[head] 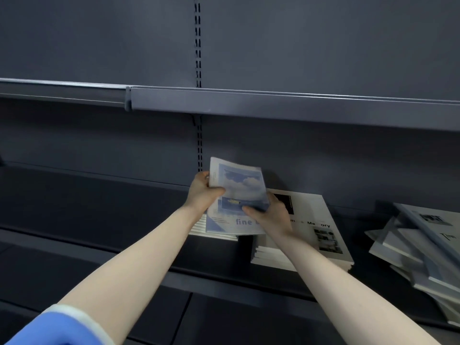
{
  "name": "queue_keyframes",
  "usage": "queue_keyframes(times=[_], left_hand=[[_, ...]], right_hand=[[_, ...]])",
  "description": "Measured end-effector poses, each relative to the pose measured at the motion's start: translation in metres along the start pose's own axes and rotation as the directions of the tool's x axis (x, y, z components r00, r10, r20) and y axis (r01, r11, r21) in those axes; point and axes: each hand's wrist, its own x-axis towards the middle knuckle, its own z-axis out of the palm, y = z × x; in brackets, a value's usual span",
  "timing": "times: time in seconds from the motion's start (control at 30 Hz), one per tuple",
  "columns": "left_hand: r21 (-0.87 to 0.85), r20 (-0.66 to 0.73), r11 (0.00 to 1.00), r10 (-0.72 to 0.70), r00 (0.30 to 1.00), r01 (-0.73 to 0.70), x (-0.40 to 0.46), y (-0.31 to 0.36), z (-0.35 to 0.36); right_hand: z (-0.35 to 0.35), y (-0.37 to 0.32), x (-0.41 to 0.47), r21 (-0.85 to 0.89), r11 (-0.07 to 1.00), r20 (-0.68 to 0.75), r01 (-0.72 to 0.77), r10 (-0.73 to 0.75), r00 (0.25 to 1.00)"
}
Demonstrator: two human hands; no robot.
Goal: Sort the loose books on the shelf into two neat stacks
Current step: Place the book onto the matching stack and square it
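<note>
Hands both grip blue cloud-cover book (239, 185), tilted up over blue stack (224, 226) on shelf (99, 207): left hand (202, 191) at its left edge, right hand (267, 214) at lower right corner. White stack (316, 235) just right; loose books (420, 250) far right.

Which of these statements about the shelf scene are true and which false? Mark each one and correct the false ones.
1. Both hands hold the blue book. True: left hand, right hand.
2. The blue book lies flat on a stack. False: it is raised and tilted above the blue stack.
3. The white stack sits right of the blue stack. True.
4. The loose pile at far right is neat. False: its books lie askew.
</note>
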Motion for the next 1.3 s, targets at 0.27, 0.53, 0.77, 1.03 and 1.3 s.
queue_keyframes(times=[0.27, 0.53, 0.77, 1.03, 1.3], left_hand=[[0.285, 0.073, 0.958, 0.008, 0.997, -0.028, 0.019, -0.043, -0.018], [0.416, 0.060, 0.909, -0.006, 0.998, -0.020, 0.036, -0.058, -0.022], [0.544, 0.082, 0.839, -0.077, 0.994, 0.020, 0.056, -0.062, -0.021], [0.544, 0.097, 0.838, -0.096, 0.991, 0.028, 0.077, -0.071, -0.020], [0.531, 0.062, 0.847, -0.068, 0.996, 0.025, 0.086, -0.075, -0.016]], right_hand=[[0.034, 0.007, 0.007, -0.123, 0.984, -0.012, -0.129, 0.129, 0.992], [0.056, -0.002, 0.028, -0.174, 0.955, -0.047, -0.242, 0.238, 0.970], [0.078, -0.009, 0.044, -0.139, 0.950, -0.055, -0.281, 0.276, 0.960], [0.086, -0.007, 0.060, -0.079, 0.949, -0.040, -0.307, 0.304, 0.952], [0.088, -0.001, 0.069, -0.036, 0.955, -0.041, -0.295, 0.294, 0.955]])
